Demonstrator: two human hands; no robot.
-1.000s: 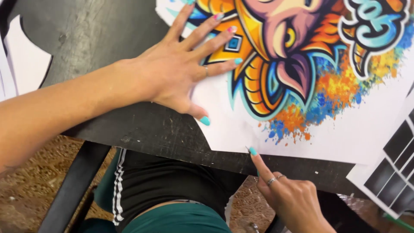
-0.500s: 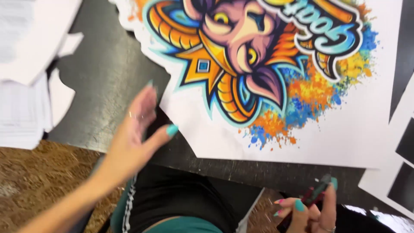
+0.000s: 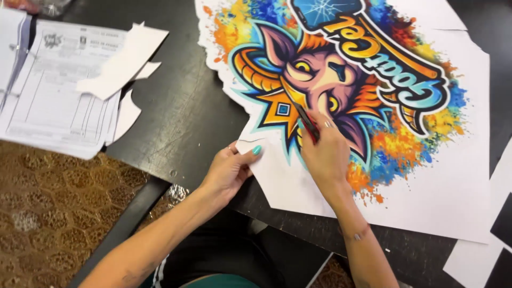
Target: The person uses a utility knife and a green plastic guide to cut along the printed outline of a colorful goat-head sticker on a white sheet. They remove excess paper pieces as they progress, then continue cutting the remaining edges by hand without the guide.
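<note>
Goat-head print (image 3: 341, 90) — a large white sheet bearing a cartoon goat with curled orange horns, a purple face, yellow eyes, a banner of lettering and splashes of orange, blue and yellow — lies flat on the dark bench (image 3: 181, 112), taking up most of its right half. Its left edge has been cut close along the artwork, while wide white margins remain at the bottom and right. The left hand (image 3: 229, 170) pinches the lower-left corner of the sheet between thumb and curled fingers, the teal-painted thumbnail on top of the paper. The right hand (image 3: 322, 152) is closed around a slim cutting tool (image 3: 305, 120) with a dark, reddish grip, its tip resting on the print just under the goat's chin, beside the orange star shape.

White paper offcuts (image 3: 125, 58) lie on the bench to the left, partly over a stack of printed forms (image 3: 50, 90) that overhangs the bench edge. Below that edge shows a brown floor (image 3: 48, 213) patterned in hexagons. More white and black sheets (image 3: 501, 234) sit at the right border, cut off by the frame. The tool's blade is too small to make out — whether it is a knife or a pen cannot be told.
</note>
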